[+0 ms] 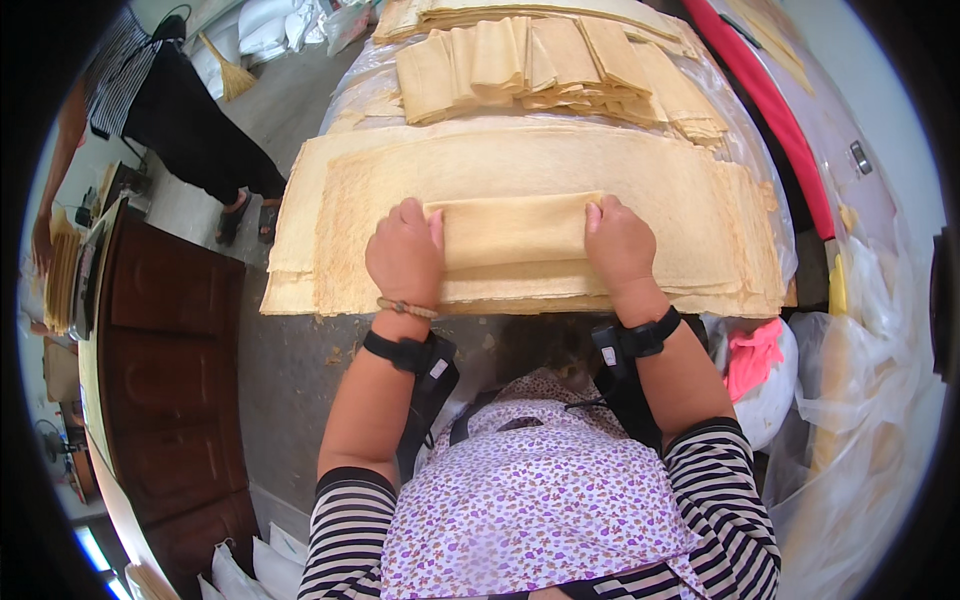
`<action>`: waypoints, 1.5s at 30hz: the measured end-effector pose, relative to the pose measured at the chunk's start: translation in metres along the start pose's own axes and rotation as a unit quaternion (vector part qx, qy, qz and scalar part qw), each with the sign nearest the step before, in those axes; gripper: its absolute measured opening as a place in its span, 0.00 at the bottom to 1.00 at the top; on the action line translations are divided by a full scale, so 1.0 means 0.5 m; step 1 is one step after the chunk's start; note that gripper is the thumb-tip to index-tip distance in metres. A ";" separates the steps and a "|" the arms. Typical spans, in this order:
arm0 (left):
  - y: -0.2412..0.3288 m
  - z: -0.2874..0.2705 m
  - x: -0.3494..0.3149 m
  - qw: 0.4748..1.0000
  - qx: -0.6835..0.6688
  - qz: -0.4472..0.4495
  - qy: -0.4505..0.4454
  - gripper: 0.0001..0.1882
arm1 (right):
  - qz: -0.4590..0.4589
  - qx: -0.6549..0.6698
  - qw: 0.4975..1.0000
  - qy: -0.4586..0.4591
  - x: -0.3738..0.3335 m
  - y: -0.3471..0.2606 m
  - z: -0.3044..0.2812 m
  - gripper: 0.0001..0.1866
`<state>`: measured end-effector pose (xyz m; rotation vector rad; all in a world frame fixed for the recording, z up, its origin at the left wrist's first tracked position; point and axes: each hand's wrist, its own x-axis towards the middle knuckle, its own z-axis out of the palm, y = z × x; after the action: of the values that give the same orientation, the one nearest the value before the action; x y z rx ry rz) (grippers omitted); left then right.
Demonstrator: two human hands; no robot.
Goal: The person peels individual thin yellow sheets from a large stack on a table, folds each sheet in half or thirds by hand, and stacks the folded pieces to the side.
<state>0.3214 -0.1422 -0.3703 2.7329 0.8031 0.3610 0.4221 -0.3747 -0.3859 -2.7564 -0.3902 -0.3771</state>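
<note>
Holding, left end: your left hand is curled closed, thumb inward, gripping the left end of the folded sheet.
Holding, right end: your right hand is closed the same way on the right end.
Folded sheet: it lies crosswise between your hands, over the near part of the broad stack of tan sheets.
Folded pile: just beyond that stack, you have a row of folded tan pieces, overlapping one another.
Clear plastic bags: these hang bunched at your right; you cannot make out their contents.
White rounded bundle: below the stack's right corner, with a pink cloth against it; whether it is a bag or a bucket, you cannot tell.
White sacks: several sit on the floor at the far left, and more stand at your lower left; what fills them is hidden.
Wooden cabinet: dark brown, at your left, its panelled front hiding the inside.
Co-worker: a person in dark trousers stands beyond the cabinet, one hand beside a small upright stack of tan pieces.
</note>
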 end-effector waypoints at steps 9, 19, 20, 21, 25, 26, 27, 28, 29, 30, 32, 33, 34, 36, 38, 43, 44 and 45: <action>0.054 0.042 -0.053 0.917 -0.025 0.398 -0.018 0.37 | -0.347 0.013 0.936 0.058 -0.018 -0.019 -0.006 0.29; -0.043 -0.008 0.026 0.900 0.078 0.427 -0.039 0.25 | -0.205 0.150 0.962 -0.097 -0.016 0.060 -0.029 0.38; -0.051 -0.009 0.035 0.893 0.074 0.444 -0.030 0.20 | -0.171 0.250 0.947 -0.106 -0.014 0.071 -0.025 0.35; -0.034 -0.019 0.052 0.891 0.080 0.447 -0.029 0.20 | -0.170 0.254 0.947 -0.101 -0.014 0.089 -0.019 0.35; 0.042 -0.056 0.172 0.941 -0.257 0.208 -0.066 0.11 | 0.078 0.684 0.725 -0.002 -0.020 0.109 -0.014 0.28; 0.051 -0.053 0.216 0.923 -0.345 0.138 -0.098 0.11 | 0.106 0.717 0.689 0.016 -0.020 0.103 -0.022 0.26; 0.065 -0.047 0.263 0.892 -0.427 0.101 -0.113 0.12 | 0.104 0.709 0.697 0.004 -0.020 0.101 -0.022 0.27; 0.079 -0.045 0.308 0.852 -0.504 0.063 -0.125 0.13 | 0.102 0.709 0.697 0.007 -0.021 0.106 -0.017 0.27; 0.096 -0.051 0.350 0.814 -0.560 0.044 -0.149 0.14 | 0.070 0.678 0.731 -0.016 -0.023 0.111 -0.009 0.27; 0.108 -0.047 0.390 0.815 -0.560 0.044 -0.146 0.14 | 0.039 0.645 0.762 -0.042 -0.024 0.112 -0.003 0.27; 0.109 -0.021 0.453 0.825 -0.544 -0.079 -0.128 0.17 | 0.044 0.654 0.754 -0.042 -0.025 0.101 -0.002 0.26; 0.094 -0.001 0.471 0.825 -0.544 -0.085 -0.127 0.17 | 0.044 0.655 0.753 -0.048 -0.025 0.098 -0.004 0.24; 0.068 0.012 0.482 0.890 -0.439 -0.094 -0.076 0.18 | 0.043 0.656 0.751 -0.055 -0.025 0.092 -0.005 0.22; 0.050 0.024 0.460 0.938 -0.327 -0.105 -0.039 0.19 | 0.031 0.626 0.778 -0.052 -0.023 0.102 0.002 0.20; -0.003 0.010 0.395 0.907 -0.395 -0.034 -0.144 0.20 | 0.013 0.597 0.800 -0.059 -0.020 0.099 0.002 0.17; -0.213 -0.057 0.136 0.908 -0.400 -0.073 -0.102 0.17 | -0.191 0.300 0.934 -0.029 -0.032 0.056 -0.029 0.17; -0.267 -0.055 0.091 0.917 -0.382 -0.103 -0.050 0.16 | -0.243 0.209 0.947 -0.029 -0.041 0.036 -0.032 0.18; -0.318 -0.056 0.046 0.924 -0.357 -0.134 0.002 0.15 | -0.256 0.217 0.941 -0.042 -0.052 0.010 -0.032 0.18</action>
<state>0.2540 0.0046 -0.3919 1.9205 0.8254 0.4848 0.3960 -0.3908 -0.3805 -2.2155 -1.0802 -0.2531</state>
